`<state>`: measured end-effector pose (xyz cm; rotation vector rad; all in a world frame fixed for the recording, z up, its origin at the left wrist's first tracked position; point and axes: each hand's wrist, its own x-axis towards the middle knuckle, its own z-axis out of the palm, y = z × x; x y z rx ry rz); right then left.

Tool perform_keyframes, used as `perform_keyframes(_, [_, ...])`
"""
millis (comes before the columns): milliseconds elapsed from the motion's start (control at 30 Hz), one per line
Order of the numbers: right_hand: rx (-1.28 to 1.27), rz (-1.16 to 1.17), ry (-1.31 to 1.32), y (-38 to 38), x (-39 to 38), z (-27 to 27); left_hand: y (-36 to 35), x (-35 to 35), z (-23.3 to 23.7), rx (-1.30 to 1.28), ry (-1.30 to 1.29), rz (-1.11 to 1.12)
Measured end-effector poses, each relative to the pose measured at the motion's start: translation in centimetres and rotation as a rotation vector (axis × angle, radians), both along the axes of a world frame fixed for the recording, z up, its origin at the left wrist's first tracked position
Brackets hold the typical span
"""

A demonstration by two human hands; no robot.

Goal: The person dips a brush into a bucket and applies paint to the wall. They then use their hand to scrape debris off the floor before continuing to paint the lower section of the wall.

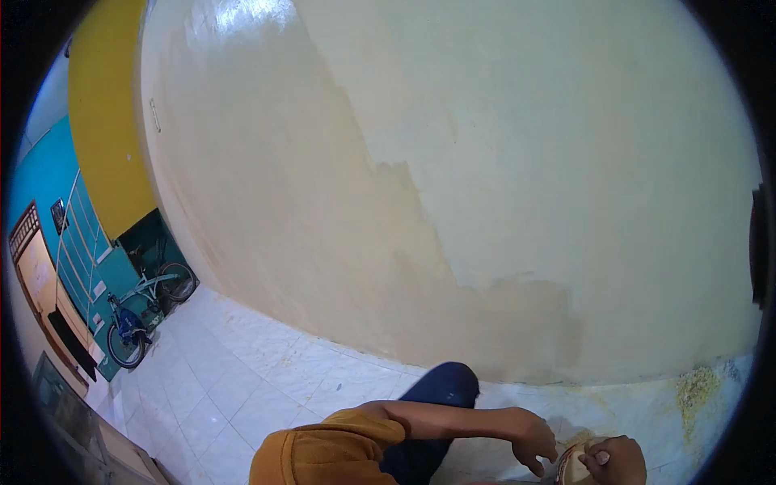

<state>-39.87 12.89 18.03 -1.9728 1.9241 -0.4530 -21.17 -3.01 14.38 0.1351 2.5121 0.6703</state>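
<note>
My left hand (pixel 532 440) reaches in from the left, with its fingers apart and pointing down. Nothing shows in it. Just right of its fingertips is a round, light-coloured container (pixel 575 467) at the bottom edge of the view, partly cut off. My right hand (pixel 621 461) is closed over the container's right side, its fingers curled together. Whatever it holds, if anything, is hidden. In front of me rises a cream wall (pixel 517 210), with a darker, damp-looking area on its left and lower part, ending in a jagged edge.
White floor tiles (pixel 234 388) meet the wall's foot and carry yellowish smears. A crumbly yellowish patch (pixel 695 396) lies at the right by the wall. My bent knee (pixel 453 384) is close to the wall. A bicycle (pixel 145 303) stands far left, near a doorway (pixel 48 283).
</note>
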Motion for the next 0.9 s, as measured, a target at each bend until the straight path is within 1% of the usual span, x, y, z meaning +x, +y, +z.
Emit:
perform_keyframes(67, [-0.081,-0.007,-0.105,0.4,-0.3,-0.2,1.1,0.0,1.4,-0.125,0.042,-0.003])
perform_keyframes(100, [-0.074,-0.011,-0.104,0.4,-0.3,0.0,1.2,0.6,0.8,-0.117,0.043,-0.006])
perform_keyframes(167, [0.114,-0.089,0.025,0.6,-0.2,0.8,1.7,2.5,-1.7,-0.108,0.448,-0.011])
perform_keyframes(200, [0.12,-0.093,0.028,0.7,-0.1,1.0,1.7,3.6,-2.2,-0.106,0.367,0.013])
perform_keyframes(233, [0.096,-0.118,0.019,0.9,0.0,1.1,1.9,4.3,-2.5,-0.098,0.371,0.012])
perform_keyframes(300, [0.076,-0.14,0.016,1.5,0.1,1.5,2.0,5.3,-2.8,-0.21,-0.144,-0.042])
perform_keyframes(333, [0.05,-0.138,0.035,1.9,0.3,1.5,1.8,5.1,-3.0,-0.213,-0.143,-0.042])
perform_keyframes(400, [0.002,-0.146,0.058,2.9,0.7,1.5,1.6,4.2,-3.6,-0.181,-0.123,-0.155])
perform_keyframes(433, [0.002,-0.152,0.056,3.2,0.8,1.5,1.8,4.0,-4.0,-0.181,-0.124,-0.162])
perform_keyframes(500, [0.139,-0.193,0.038,3.6,1.1,1.4,2.1,3.9,-4.4,-0.205,0.269,-0.052])
perform_keyframes(533, [0.144,-0.205,0.038,3.6,1.3,1.5,2.1,3.6,-5.2,-0.246,0.266,-0.056])
perform_keyframes(567, [0.186,-0.195,0.019,3.6,1.5,1.9,2.0,3.9,-5.1,-0.234,0.271,-0.065])
perform_keyframes(633, [0.257,-0.211,-0.001,3.7,1.5,2.8,1.6,4.8,-3.7,-0.208,0.143,-0.036])
perform_keyframes(667, [0.177,-0.163,-0.003,3.8,1.1,2.8,1.3,5.0,-2.2,-0.171,0.146,-0.066])
perform_keyframes(700, [0.107,-0.121,-0.003,4.2,0.5,2.9,0.7,5.2,-0.3,-0.129,0.09,-0.059])
perform_keyframes(733, [0.046,-0.084,-0.007,4.7,0.1,3.1,0.6,5.5,0.8,-0.081,0.028,-0.059])
perform_keyframes(767, [-0.01,-0.055,-0.015,5.6,0.2,3.7,0.6,6.4,-0.1,-0.014,0.16,0.058])
perform_keyframes(800, [0.025,-0.17,-0.087,5.8,1.0,5.3,0.5,6.4,-0.1,-0.086,0.169,0.011])
perform_keyframes(833, [0.063,-0.295,-0.156,5.2,1.9,7.4,0.2,7.2,0.0,-0.077,0.317,0.054])
perform_keyframes(867, [0.112,-0.363,-0.099,4.6,2.8,9.9,-0.3,7.5,0.8,-0.069,0.352,0.06])
perform_keyframes(900, [0.167,-0.43,-0.04,4.1,3.1,11.7,-0.6,7.7,0.6,-0.037,0.371,0.091])
